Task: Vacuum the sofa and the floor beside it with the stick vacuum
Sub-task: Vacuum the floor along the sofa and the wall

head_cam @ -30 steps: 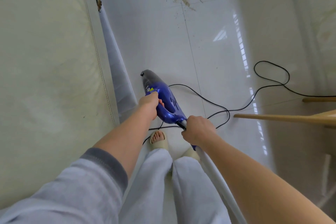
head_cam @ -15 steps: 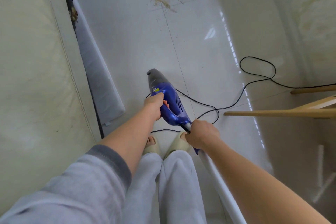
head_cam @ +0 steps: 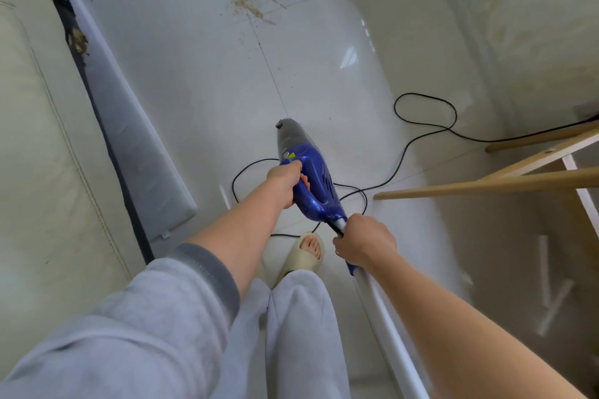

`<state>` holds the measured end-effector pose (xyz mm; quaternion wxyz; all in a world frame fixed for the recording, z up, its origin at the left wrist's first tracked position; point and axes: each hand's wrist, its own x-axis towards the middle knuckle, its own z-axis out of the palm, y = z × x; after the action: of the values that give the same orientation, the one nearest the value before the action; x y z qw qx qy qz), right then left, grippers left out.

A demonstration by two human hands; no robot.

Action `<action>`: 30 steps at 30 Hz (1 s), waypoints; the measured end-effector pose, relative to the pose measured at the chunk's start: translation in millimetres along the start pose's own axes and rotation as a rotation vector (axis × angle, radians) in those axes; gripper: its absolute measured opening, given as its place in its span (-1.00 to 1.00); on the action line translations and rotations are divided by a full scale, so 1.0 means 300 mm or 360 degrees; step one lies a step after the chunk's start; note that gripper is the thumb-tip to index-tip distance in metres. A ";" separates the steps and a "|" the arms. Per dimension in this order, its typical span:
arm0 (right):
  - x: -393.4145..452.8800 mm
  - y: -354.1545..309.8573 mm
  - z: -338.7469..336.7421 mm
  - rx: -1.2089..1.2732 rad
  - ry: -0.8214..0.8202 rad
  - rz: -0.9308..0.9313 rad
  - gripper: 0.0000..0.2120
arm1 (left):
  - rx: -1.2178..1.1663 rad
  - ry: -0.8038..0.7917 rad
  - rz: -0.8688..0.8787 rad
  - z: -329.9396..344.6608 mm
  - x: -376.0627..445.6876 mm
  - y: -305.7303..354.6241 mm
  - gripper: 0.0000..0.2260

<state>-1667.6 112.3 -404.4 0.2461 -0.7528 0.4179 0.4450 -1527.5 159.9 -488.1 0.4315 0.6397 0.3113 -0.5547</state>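
A blue stick vacuum (head_cam: 316,181) with a grey dust cup hangs above the white tiled floor (head_cam: 201,81), nose pointing away from me. My left hand (head_cam: 287,180) grips its loop handle. My right hand (head_cam: 363,241) grips the joint where the white tube (head_cam: 393,343) meets the blue body; the tube runs back toward me along my right forearm. The cream leather sofa (head_cam: 42,146) fills the left edge. A patch of brown crumbs (head_cam: 248,8) lies on the tiles farther ahead.
The black power cord (head_cam: 421,133) loops across the floor to the right and under the vacuum. A grey padded board (head_cam: 136,139) leans along the sofa's base. Wooden furniture legs (head_cam: 486,186) jut in from the right. My slippered foot (head_cam: 306,253) is below the vacuum.
The view has swung left to right, so the sofa slid toward the left edge and the crumbs came nearer centre. Both hands keep their hold; the vacuum stays above the floor.
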 end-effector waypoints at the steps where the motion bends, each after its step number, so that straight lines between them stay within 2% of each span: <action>1: 0.004 0.013 -0.002 0.0009 0.0009 0.0014 -0.82 | 0.0017 -0.0014 0.0005 0.019 0.001 0.001 -0.95; 7: 0.035 0.074 0.014 0.0026 0.0105 0.0096 -0.96 | 0.0061 -0.0069 -0.0001 0.089 0.015 -0.013 -0.93; 13: 0.024 0.115 0.025 0.0182 0.0059 0.0193 -0.99 | 0.0182 -0.0125 0.0013 0.165 0.001 -0.018 -0.89; 18: 0.035 0.134 0.019 0.0158 0.0029 0.0179 -0.90 | 0.0196 -0.0140 0.0020 0.186 -0.003 -0.020 -0.88; 24: 0.043 0.102 0.023 0.0097 -0.0034 0.0083 -0.93 | 0.0148 -0.0111 0.0042 0.137 0.009 -0.018 -0.88; 30: 0.051 0.022 0.005 -0.0010 -0.0060 -0.0060 -0.78 | 0.0067 0.0008 0.0082 0.027 0.029 0.010 -0.93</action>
<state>-1670.1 103.6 -418.7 0.2600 -0.7528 0.3974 0.4558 -1526.8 150.5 -496.0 0.4314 0.6578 0.2841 -0.5482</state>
